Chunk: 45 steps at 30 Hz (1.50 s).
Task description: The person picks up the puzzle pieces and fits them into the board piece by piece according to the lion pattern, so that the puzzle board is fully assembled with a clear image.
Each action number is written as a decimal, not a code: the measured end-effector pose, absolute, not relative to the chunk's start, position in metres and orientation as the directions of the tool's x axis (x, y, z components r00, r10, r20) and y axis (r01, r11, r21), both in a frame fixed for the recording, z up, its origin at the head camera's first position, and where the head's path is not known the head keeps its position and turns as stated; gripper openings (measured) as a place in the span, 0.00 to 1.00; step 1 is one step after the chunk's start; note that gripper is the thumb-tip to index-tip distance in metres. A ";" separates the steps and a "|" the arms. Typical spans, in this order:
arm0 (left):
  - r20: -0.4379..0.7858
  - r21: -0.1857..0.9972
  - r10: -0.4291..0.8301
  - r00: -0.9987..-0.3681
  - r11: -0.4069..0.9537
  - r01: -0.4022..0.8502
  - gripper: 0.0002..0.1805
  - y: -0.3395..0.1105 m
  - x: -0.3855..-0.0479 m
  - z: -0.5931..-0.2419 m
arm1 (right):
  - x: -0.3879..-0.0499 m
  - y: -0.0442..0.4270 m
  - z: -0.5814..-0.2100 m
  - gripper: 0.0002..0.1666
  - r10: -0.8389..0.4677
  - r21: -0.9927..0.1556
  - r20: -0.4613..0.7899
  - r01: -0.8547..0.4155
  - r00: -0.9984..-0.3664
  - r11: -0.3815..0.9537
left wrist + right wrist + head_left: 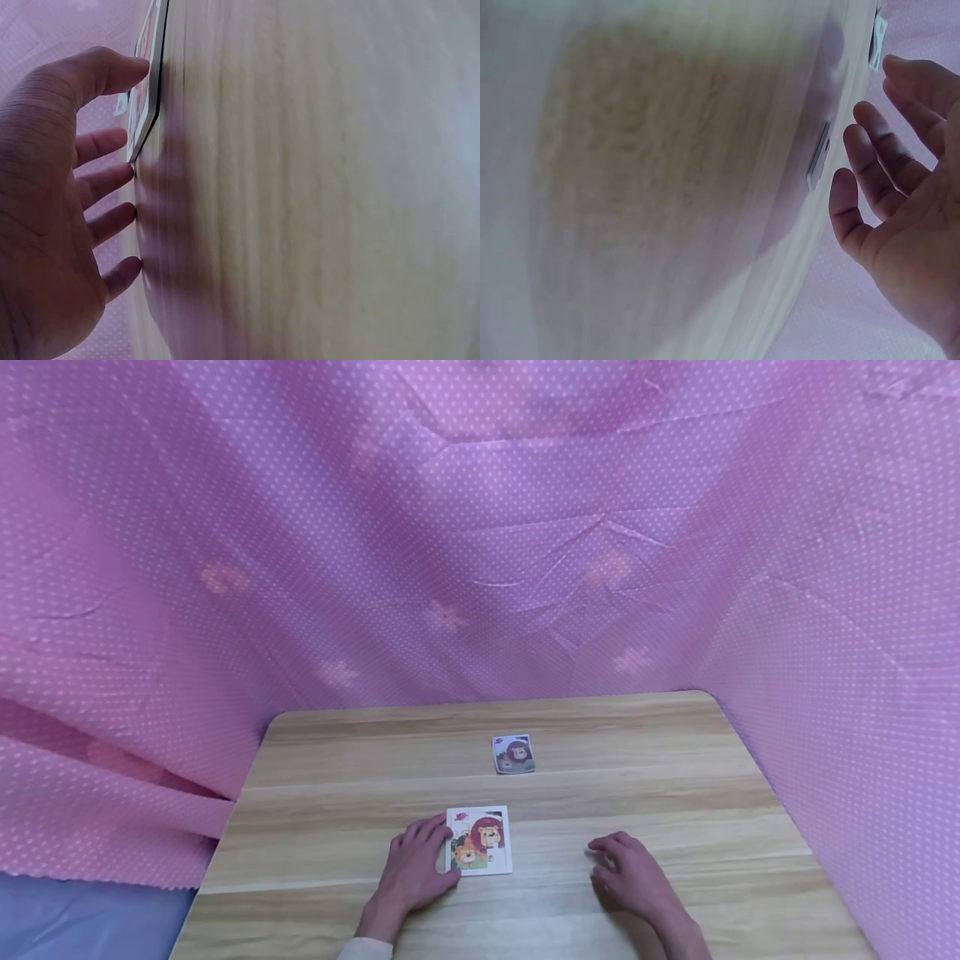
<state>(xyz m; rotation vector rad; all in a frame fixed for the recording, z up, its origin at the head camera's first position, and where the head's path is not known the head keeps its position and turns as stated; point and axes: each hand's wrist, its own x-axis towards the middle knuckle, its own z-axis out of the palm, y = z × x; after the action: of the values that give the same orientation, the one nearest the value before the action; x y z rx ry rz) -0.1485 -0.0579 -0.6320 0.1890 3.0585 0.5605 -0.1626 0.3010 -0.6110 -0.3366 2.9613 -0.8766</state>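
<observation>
A square white-framed jigsaw puzzle point(498, 822) with a lion picture lies on the table; its lower right part shows white. My left hand point(414, 870) grips its near left corner, thumb at the near edge and forefinger at the left side. In the left wrist view the thumb of the left hand point(56, 172) lies against the puzzle's edge point(154, 90). To the right, my right hand point(633, 877) hovers palm down, fingers loosely bent and holding nothing. Beyond the fingers of the right hand point(907, 180) lies a small flat pale-edged thing point(819, 157), its kind unclear.
A lion picture card point(513, 754), slightly curled, lies farther back on the wooden table point(637, 760). Pink dotted cloth point(480, 568) hangs behind the table and along both sides. Blue cloth point(82, 914) shows at lower left.
</observation>
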 end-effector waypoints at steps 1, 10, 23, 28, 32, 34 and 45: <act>-0.002 0.358 0.120 -0.993 0.927 0.111 0.31 -0.057 -0.147 -0.632 | -0.162 0.304 -0.611 0.19 -0.214 -0.540 0.033 -0.198 -0.976 0.818; 0.026 0.361 0.087 -0.996 0.928 0.091 0.26 -0.052 -0.131 -0.632 | -0.157 0.326 -0.610 0.19 -0.183 -0.474 0.038 -0.179 -0.982 0.862; 0.045 0.344 0.085 -0.995 0.934 0.095 0.27 -0.044 -0.111 -0.632 | -0.151 0.346 -0.611 0.19 -0.143 -0.448 -0.033 -0.113 -0.989 0.887; 0.031 0.348 0.075 -0.997 0.934 0.081 0.29 -0.041 -0.106 -0.632 | -0.149 0.351 -0.611 0.20 -0.153 -0.458 -0.045 -0.116 -0.987 0.881; 0.035 0.342 0.081 -0.996 0.936 0.088 0.31 -0.037 -0.102 -0.631 | -0.147 0.354 -0.611 0.22 -0.157 -0.485 -0.049 -0.114 -0.986 0.867; 0.038 0.336 0.085 -0.996 0.937 0.092 0.32 -0.036 -0.100 -0.631 | -0.147 0.356 -0.612 0.24 -0.153 -0.504 -0.065 -0.100 -0.986 0.858; 0.000 0.345 0.066 -0.998 0.937 0.062 0.37 -0.026 -0.088 -0.629 | -0.143 0.364 -0.610 0.30 -0.124 -0.565 -0.169 -0.007 -0.978 0.825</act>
<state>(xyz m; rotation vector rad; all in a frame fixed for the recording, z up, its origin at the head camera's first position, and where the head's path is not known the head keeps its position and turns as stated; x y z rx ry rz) -0.0879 -0.0256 -0.6290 0.1017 3.0804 0.5476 -0.1431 0.3644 -0.6104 -0.1014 2.8094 -0.8693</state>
